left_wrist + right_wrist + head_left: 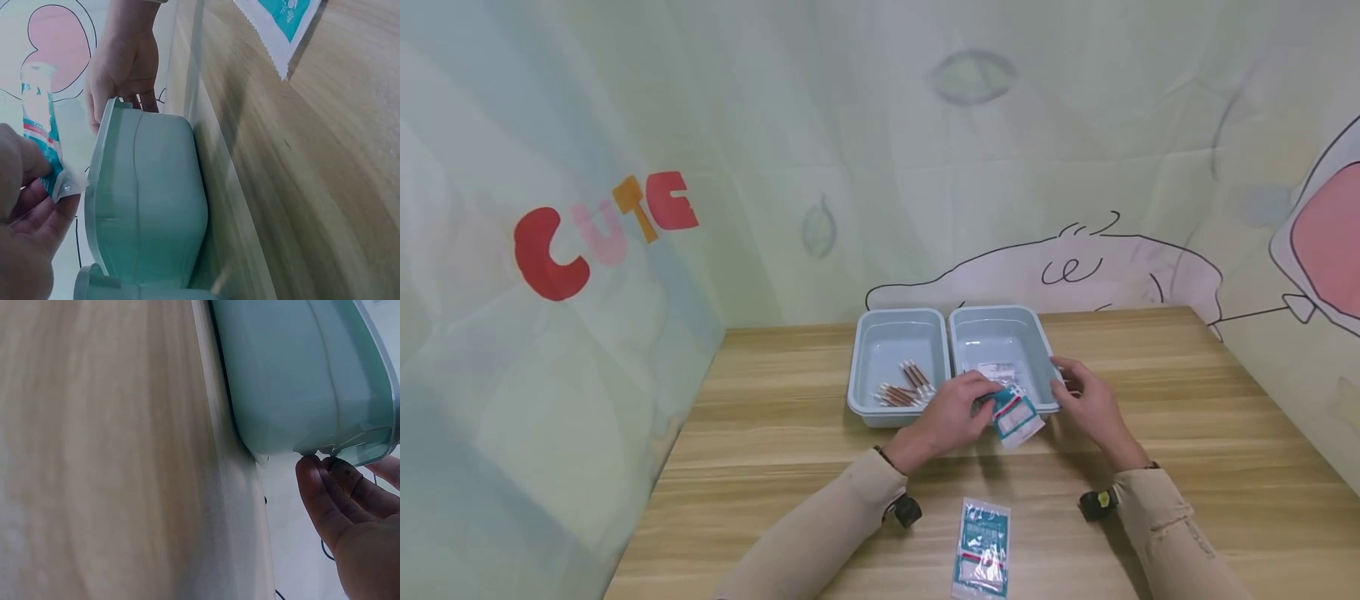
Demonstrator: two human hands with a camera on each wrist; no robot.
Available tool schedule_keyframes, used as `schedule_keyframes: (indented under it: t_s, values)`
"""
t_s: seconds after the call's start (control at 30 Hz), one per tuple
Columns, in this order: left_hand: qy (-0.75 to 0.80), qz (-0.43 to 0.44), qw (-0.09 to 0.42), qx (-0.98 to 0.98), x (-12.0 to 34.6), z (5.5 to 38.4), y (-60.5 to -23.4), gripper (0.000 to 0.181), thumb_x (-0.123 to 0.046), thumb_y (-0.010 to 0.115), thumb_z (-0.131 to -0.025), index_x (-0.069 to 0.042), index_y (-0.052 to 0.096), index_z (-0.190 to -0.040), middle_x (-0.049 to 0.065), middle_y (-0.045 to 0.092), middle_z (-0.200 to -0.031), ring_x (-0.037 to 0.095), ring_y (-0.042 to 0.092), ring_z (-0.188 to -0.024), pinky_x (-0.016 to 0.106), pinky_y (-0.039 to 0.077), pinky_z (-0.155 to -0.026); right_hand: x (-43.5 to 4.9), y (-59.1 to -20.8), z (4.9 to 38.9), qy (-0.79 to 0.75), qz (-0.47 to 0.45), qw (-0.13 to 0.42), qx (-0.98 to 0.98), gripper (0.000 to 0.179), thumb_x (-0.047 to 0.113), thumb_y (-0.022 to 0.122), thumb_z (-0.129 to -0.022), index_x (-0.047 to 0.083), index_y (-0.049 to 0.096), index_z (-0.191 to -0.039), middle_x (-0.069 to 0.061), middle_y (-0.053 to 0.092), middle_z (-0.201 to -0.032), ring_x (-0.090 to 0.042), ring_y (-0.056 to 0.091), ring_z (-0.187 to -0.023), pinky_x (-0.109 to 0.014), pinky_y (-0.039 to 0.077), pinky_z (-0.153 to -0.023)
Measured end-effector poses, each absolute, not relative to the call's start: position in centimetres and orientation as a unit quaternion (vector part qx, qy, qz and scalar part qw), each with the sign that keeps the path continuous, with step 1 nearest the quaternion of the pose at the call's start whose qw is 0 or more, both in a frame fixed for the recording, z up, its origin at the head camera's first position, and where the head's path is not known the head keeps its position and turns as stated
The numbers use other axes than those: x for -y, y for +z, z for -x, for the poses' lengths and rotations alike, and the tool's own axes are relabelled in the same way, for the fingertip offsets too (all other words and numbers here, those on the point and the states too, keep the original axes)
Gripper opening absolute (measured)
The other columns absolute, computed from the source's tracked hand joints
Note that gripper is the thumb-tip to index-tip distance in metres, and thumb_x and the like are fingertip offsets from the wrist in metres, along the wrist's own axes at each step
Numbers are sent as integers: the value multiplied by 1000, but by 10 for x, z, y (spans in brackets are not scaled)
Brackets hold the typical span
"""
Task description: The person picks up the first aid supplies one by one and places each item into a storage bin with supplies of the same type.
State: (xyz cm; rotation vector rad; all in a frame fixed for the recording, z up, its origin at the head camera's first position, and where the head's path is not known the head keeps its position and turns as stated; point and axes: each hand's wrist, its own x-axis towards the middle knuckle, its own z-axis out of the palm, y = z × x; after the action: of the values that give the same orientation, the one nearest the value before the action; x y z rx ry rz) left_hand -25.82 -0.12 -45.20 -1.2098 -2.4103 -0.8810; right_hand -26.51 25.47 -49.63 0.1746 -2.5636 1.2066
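My left hand (951,417) pinches a small teal-and-white sachet (1017,417) with a red stripe, over the front edge of the right light blue plastic tray (1000,313). In the left wrist view the sachet (39,119) stands upright from the fingers, beside the tray's rim. At that tray's right front corner, my right hand (1093,408) holds the rim. The right wrist view shows its fingertips (309,472) against the outer wall. A clear wrapper with a white label (997,372) lies inside this tray, partly hidden by the left hand and sachet.
The left light blue tray (898,315) holds several brown-stemmed cotton swabs (917,377) with white tips. A second teal-and-white sachet (983,546) lies flat on the wooden table (790,475), near its front. A printed cloth wall (775,167) rises behind the trays.
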Motion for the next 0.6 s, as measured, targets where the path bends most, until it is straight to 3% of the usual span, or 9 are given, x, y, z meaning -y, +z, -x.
schedule_keyframes:
  t_s: [0.37, 0.6]
  values:
    - [-318, 398, 156, 846, 1, 269, -451, 24, -11, 62, -92, -5, 70, -114, 4, 67, -101, 9, 60, -84, 11, 48, -70, -256, -495, 265, 423, -64, 145, 892, 39, 15, 56, -96, 0, 55, -132, -27, 65, -113, -37, 66, -96, -39, 57, -80]
    - [-310, 385, 157, 855, 6, 276, -451, 25, -12, 63, -92, -5, 70, -114, 4, 67, -99, 11, 61, -85, 15, 50, -72, -256, -494, 264, 422, -58, 129, 895, 40, 18, 54, -98, 2, 52, -135, -27, 63, -117, -38, 64, -101, -48, 56, -84]
